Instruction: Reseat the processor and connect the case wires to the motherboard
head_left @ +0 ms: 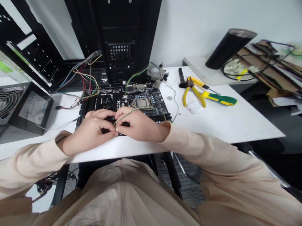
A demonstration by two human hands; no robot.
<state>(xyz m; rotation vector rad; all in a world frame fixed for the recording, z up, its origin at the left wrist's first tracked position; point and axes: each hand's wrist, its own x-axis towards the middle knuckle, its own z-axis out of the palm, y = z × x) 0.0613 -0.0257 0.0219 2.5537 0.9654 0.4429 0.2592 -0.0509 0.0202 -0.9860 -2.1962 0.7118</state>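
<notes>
Pinching a thin wire (146, 108) between thumb and forefinger, your right hand (137, 124) works over the near edge of the motherboard (155, 103), which lies flat on the white table (230, 123), just back from its front edge at six o'clock. Your left hand (94, 129) meets it there, its fingertips drawn close together; you cannot tell from this view whether they grip the wire too. The wire arcs over your right hand towards two o'clock.

Clock positions run from your fingertips. At twelve, the black computer case (128, 22) stands close behind the board and bounds your reach that way. At nine, the power supply (15, 119) limits your left side, while loose coloured cables (93, 76) spill from the case at eleven. The cooler (155, 72) sits at one, against the board's far corner. Your widest room is at three, where white tabletop stretches past your right sleeve; the yellow-handled pliers (190, 84) and green screwdriver (220, 99) lie just beyond, towards two.

White lettering (119, 105) on the board shows at twelve, too blurred for you to read surely. The power supply's pale label (34, 108) carries print too small to make out.
</notes>
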